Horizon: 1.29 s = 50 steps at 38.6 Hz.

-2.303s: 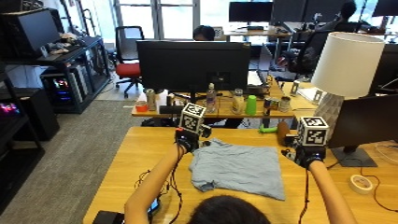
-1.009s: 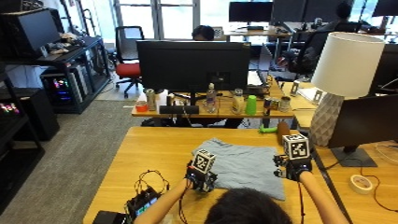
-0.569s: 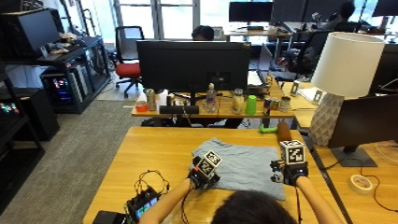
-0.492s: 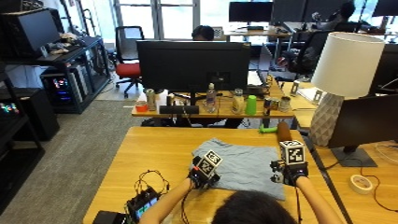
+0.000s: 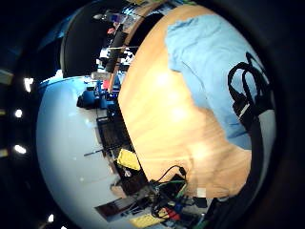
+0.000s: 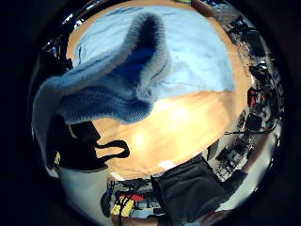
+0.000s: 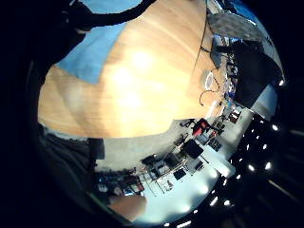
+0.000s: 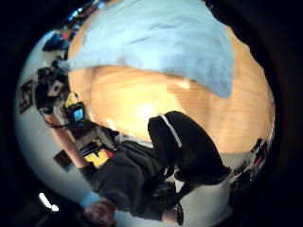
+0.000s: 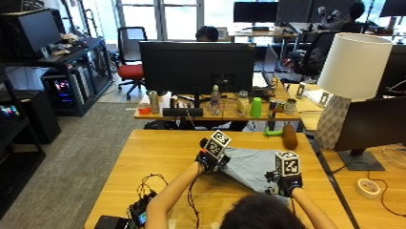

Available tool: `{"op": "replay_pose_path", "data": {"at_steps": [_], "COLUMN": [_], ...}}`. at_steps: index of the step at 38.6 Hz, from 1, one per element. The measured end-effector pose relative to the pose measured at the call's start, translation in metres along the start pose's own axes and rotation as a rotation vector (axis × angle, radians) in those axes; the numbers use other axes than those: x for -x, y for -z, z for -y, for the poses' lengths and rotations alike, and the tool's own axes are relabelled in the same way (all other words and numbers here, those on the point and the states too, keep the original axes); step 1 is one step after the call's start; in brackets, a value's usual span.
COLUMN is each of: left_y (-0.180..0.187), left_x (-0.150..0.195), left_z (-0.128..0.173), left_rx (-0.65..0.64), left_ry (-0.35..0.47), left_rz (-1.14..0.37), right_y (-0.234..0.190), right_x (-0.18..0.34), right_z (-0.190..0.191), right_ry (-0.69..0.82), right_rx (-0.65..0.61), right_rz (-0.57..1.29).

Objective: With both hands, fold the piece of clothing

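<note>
A light blue piece of clothing (image 9: 254, 168) is seen lying on the wooden bench (image 9: 158, 148), in front of the person seated at its near edge. The left hand (image 9: 210, 161) is raised over the garment's left edge, and a fold of the blue cloth (image 6: 117, 80) is shown bunched close against that palm in the left thumb side palm view, lifted off the bench while the rest of the fabric lies flat beyond it; the cloth appears to be pinched by this hand. The right hand (image 9: 287, 183) is placed at the garment's near right corner, low over the bench. Whether its fingers are spread or curled cannot be told from the views. In the right thumb side palm view the clothing (image 8: 156, 42) is seen spread on the wood. A white table lamp (image 9: 349, 81) stands at the right, and a dark monitor (image 9: 197, 64) is set on the desk behind.
</note>
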<state>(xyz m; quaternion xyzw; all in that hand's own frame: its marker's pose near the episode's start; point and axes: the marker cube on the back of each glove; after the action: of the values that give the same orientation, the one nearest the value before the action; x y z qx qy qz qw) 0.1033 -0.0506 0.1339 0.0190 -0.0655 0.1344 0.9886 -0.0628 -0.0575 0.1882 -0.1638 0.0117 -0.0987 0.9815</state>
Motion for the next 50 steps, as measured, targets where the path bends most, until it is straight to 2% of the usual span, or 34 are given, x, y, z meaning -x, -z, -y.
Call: {"op": "replay_pose_path", "data": {"at_steps": [2,6,10,14,17,22,26,30,36,43,47,50], "left_y": [0.008,0.017,0.02,0.02,0.016,0.011,-0.001,-0.027,-0.06,-0.043,-0.027,-0.021], "left_x": [0.003,0.009,-0.004,-0.002,-0.002,0.012,0.019,0.026,0.034,0.038,0.049,0.054], "left_z": [-0.001,-0.007,-0.001,0.001,-0.001,-0.007,-0.018,-0.025,-0.034,-0.067,-0.058,-0.031], "left_rx": [0.014,0.058,0.013,-0.035,-0.015,0.025,0.019,0.089,0.26,0.344,0.301,0.2], "left_ry": [0.02,0.088,-0.027,-0.037,-0.076,-0.01,-0.014,-0.025,-0.15,-0.235,-0.211,-0.121], "left_rz": [0.02,0.091,0.004,0.002,-0.043,0.002,0.023,0.008,-0.165,-0.27,-0.307,-0.226], "right_y": [-0.013,-0.022,-0.017,-0.025,-0.027,-0.027,-0.031,-0.019,0.002,0.041,0.065,0.074], "right_x": [0.001,0.013,0.041,0.054,0.052,0.039,0.001,-0.012,-0.008,0.004,-0.002,-0.008], "right_z": [0.018,0.023,-0.007,-0.011,-0.006,-0.001,0.035,0.026,-0.016,-0.061,-0.049,-0.014], "right_ry": [0.001,-0.013,-0.085,-0.05,-0.041,-0.069,-0.094,-0.076,0.004,0.056,0.014,-0.047], "right_rx": [-0.003,-0.01,-0.073,-0.116,-0.174,-0.197,-0.247,-0.258,-0.223,-0.187,-0.236,-0.261], "right_rz": [0.01,-0.051,-0.161,-0.147,-0.129,-0.072,-0.002,0.013,-0.022,-0.069,-0.144,-0.184]}}
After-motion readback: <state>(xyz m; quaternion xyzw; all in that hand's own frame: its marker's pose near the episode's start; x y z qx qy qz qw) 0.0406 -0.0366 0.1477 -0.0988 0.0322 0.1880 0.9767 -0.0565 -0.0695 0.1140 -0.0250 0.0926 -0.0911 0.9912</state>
